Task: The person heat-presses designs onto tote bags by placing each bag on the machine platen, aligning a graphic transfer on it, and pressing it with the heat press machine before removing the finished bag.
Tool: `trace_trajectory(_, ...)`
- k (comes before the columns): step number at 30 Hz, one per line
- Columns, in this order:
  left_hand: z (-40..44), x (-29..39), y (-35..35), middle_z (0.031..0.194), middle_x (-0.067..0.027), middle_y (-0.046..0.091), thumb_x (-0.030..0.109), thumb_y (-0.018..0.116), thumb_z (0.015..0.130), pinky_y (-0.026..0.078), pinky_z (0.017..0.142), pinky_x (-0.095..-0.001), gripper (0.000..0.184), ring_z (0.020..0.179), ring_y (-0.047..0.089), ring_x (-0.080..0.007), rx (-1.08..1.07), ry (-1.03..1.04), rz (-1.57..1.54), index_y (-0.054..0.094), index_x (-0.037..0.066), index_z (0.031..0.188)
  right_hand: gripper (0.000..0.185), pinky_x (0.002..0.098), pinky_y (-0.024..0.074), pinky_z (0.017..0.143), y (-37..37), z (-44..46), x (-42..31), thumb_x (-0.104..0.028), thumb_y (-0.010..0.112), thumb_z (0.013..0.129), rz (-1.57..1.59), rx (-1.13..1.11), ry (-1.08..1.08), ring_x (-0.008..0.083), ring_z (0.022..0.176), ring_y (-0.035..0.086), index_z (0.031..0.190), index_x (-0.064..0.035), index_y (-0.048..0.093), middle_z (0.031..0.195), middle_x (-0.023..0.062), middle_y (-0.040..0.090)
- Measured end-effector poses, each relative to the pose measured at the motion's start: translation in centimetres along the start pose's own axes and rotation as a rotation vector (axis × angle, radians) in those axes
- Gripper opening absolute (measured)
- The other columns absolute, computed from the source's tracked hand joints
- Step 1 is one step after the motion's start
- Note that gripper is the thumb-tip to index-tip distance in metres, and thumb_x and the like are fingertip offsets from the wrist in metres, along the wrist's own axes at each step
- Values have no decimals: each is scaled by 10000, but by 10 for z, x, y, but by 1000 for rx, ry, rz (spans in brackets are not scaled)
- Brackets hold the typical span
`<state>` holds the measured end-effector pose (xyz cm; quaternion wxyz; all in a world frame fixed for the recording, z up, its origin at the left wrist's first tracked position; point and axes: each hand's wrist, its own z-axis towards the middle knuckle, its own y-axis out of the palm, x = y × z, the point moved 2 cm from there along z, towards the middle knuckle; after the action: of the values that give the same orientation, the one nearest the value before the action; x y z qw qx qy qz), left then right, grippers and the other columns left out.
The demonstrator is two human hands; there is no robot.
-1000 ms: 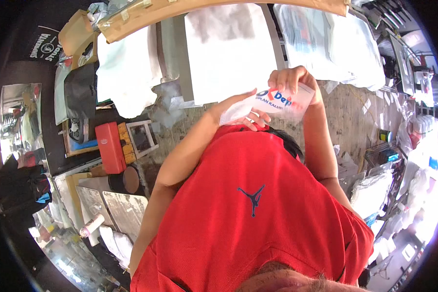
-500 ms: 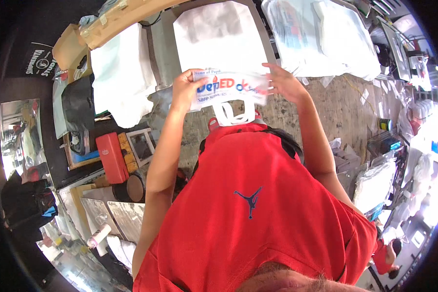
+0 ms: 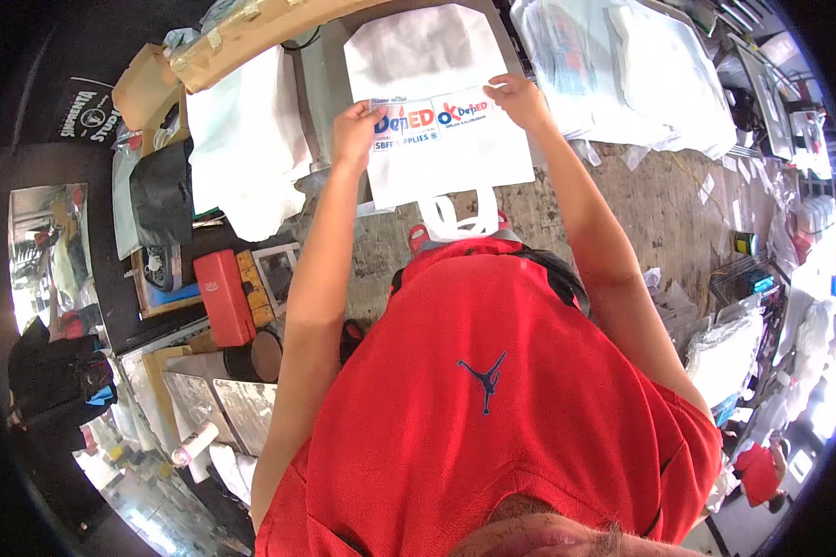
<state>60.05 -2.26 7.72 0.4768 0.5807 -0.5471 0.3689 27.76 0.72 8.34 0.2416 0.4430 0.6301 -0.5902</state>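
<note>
A white tote bag [image 3: 450,172] lies in front of me on the bench, its white handles [image 3: 460,215] hanging toward me over the near edge. Across the bag's middle is a clear printed transfer film [image 3: 418,119] with blue, red and orange lettering reading "DepED" and "OK DepED". The film's left edge is pinched in my left hand [image 3: 353,133], with thumb on top. At the upper right corner of the film, my right hand [image 3: 524,100] has its thumb and finger closed on the edge. Whether the film touches the bag all over, I cannot tell.
More white bags lie in piles to the left [image 3: 241,139] and right [image 3: 659,74]. A brown cardboard strip [image 3: 269,37] runs along the far left. Below, a red box [image 3: 224,297] stands left of the worn wooden floor [image 3: 613,200]. A person in red [image 3: 760,472] is at the lower right.
Both hands have moved forward, away from my body, with the film. Lifted and blurred before, it now appears flat over the bag. My right fingers have closed from a looser spread.
</note>
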Motion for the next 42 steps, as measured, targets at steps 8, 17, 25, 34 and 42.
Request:
trace_trajectory(8, -32, 126, 68, 936, -21, 739, 83, 758, 898, 526, 757, -234, 238, 856, 667, -77, -434, 348, 602, 707, -8, 1112, 726, 470, 544, 918, -5, -58, -176, -244, 834, 752, -333, -274, -630, 406, 1002, 688, 1402, -95, 548, 1065, 224, 716)
trace_trajectory(17, 54, 21, -69, 757, -88, 726, 357, 810, 845, 508, 651, -331, 366, 686, 654, -166, 209, 37, 699, 763, -3, 890, 470, 312, 534, 864, -49, -31, -70, -294, 735, 910, 527, 17, -222, 148, 962, 677, 1236, 40, 675, 996, 111, 738)
trace_trajectory(25, 69, 10, -47, 740, -94, 728, 332, 838, 804, 508, 654, -400, 328, 684, 662, -207, 285, -112, 790, 779, 11, 841, 353, 283, 508, 818, -32, -90, -45, -108, 722, 869, 596, -787, 52, 132, 889, 657, 1178, 52, 666, 1002, 86, 732)
trace_trajectory(34, 76, -4, -43, 625, -21, 628, 170, 867, 776, 443, 514, -290, 201, 528, 529, -101, 400, -109, 654, 763, -2, 770, 257, 247, 470, 699, -14, -107, -20, -22, 683, 813, 562, -711, 113, 105, 779, 640, 1070, -12, 670, 865, 39, 713)
trace_trajectory(42, 66, 5, -44, 679, -22, 652, 216, 866, 788, 493, 531, -292, 240, 559, 574, -111, 340, -121, 626, 770, -2, 825, 377, 268, 511, 835, 4, -92, -71, -38, 731, 843, 448, -887, -154, 113, 890, 655, 1205, 30, 648, 967, 72, 735)
